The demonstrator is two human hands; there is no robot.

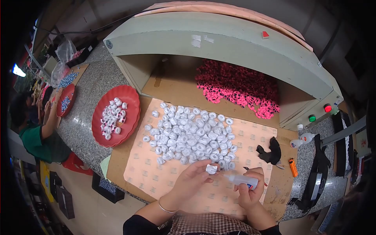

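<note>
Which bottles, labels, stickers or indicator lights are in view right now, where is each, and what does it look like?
Glue bottle: in the right hand, small, clear, with a labelled band, nozzle toward the white piece in the left hand.
Second bottle: lying on the counter at right, white, coloured label.
Red sticker: small, on top of the green machine housing.
White tape patches: on the housing front.
Indicator lights: red and green, round, at the housing's right end.

Red round tray holding a few white pieces sits left on granite counter. Pink-and-black pile under green-grey hood. Orange lighter, black cloth scrap, small white bottle at right. Another person far left.
</note>
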